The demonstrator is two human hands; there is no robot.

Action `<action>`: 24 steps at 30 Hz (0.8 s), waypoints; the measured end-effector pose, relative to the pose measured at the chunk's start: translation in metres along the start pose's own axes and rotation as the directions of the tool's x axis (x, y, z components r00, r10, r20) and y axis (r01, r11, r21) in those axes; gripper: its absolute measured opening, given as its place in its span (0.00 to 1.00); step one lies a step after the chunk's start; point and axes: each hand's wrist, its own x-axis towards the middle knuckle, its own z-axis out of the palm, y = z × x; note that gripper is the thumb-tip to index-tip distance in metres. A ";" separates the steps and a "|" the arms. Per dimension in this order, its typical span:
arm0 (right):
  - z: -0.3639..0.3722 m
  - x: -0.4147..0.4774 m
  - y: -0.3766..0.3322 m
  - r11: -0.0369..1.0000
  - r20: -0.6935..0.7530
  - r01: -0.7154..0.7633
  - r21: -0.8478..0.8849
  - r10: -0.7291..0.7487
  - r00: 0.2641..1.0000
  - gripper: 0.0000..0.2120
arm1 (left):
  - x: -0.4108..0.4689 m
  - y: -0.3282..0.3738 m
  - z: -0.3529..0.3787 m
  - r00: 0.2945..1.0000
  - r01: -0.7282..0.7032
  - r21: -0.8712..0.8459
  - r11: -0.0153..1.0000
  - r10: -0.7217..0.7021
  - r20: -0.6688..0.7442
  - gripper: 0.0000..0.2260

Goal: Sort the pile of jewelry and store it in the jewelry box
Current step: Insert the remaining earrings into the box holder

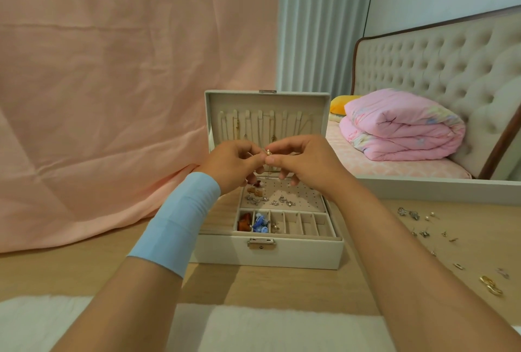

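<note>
1. The left hand [235, 161] and right hand [303, 161] together pinch a small pearl earring [268, 152] above the open jewelry box [267, 253].
2. Several compartments already hold pieces; necklaces hang in the lid.
3. Loose jewelry [423, 224] remains scattered on the counter [282, 286], so sorting looks partway done.

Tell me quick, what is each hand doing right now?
Left hand: fingers pinched on a small pearl earring.
Right hand: fingers pinched on the same earring, above the open jewelry box.
</note>
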 end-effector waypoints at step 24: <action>0.022 -0.004 0.010 0.661 0.063 0.107 -0.743 -0.090 0.994 0.04 | -0.001 -0.018 -0.010 0.995 0.043 -0.127 0.991 -0.054 -0.083 0.04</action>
